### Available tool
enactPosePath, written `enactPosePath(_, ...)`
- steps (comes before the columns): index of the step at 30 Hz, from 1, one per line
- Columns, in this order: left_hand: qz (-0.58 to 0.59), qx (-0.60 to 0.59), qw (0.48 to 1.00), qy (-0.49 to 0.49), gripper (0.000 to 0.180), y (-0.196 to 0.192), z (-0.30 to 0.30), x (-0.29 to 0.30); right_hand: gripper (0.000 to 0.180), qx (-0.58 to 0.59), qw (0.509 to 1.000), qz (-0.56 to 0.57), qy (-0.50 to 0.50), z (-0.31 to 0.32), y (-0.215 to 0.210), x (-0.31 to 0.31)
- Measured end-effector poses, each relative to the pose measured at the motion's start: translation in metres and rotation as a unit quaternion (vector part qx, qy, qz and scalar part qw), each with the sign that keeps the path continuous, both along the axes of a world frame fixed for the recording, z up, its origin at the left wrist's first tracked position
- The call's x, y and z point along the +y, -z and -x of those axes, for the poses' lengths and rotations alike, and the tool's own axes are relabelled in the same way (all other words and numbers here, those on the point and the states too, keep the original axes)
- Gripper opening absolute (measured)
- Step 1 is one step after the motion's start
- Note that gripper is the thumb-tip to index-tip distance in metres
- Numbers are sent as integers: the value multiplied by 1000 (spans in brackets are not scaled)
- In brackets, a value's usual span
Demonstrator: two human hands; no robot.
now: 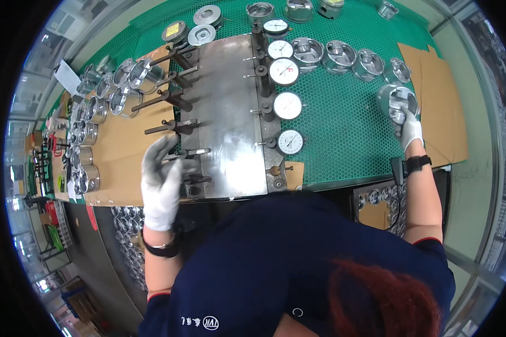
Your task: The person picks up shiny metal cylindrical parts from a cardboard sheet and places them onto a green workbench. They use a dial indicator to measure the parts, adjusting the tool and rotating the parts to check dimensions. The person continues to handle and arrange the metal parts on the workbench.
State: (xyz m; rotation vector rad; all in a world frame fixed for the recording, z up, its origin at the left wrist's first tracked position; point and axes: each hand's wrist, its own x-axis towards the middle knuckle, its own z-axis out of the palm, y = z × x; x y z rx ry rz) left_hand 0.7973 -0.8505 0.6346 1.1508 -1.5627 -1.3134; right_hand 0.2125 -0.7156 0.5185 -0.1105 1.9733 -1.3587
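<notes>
My right hand (411, 132), in a white glove with grey fingertips, grips a shiny metal piston (397, 100) at the right side of the green mat. The hollow underside of the piston faces up, and my fingers are at its near edge. On the left, my gloved left hand (164, 182) is raised, thumb and fingers apart, with nothing seen in it. It is close to the near rods at the left edge of a steel gauge plate (230, 129). Along the plate's right edge stand several dial gauges (288, 105) on posts.
Several pistons (339, 56) form a row on the green mat (337, 135) at the back right. More pistons (88, 178) line the cardboard (123, 174) at left. Dark metal rods (162, 129) jut leftward from the plate. Another cardboard sheet (441, 112) lies at far right.
</notes>
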Motion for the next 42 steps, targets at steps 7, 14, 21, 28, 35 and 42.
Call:
enactPosePath(7, -4, -56, 987, -151, 51, -4, -40, 30, 20, -53, 992, -64, 96, 118, 61, -32)
enactPosePath(14, 10, -225, 969, -106, 49, -22, -35, 5, 24, -29, 997, 39, 55, 204, 114, 2)
enactPosePath(21, 88, -437, 883, -151, 58, 20, -136, -68, 48, -57, 985, 108, 121, 110, 115, 33)
enactPosePath(28, 39, -652, 682, -328, 52, 28, -336, -177, 55, -33, 979, 94, 179, 13, 72, 159)
enactPosePath(35, -50, -708, 675, -203, 63, 51, -479, -233, 61, -23, 981, 88, 172, -70, 43, 196)
enactPosePath(42, -57, -699, 699, -138, 65, 40, -460, -248, 64, 13, 991, 46, 121, -130, 20, 202)
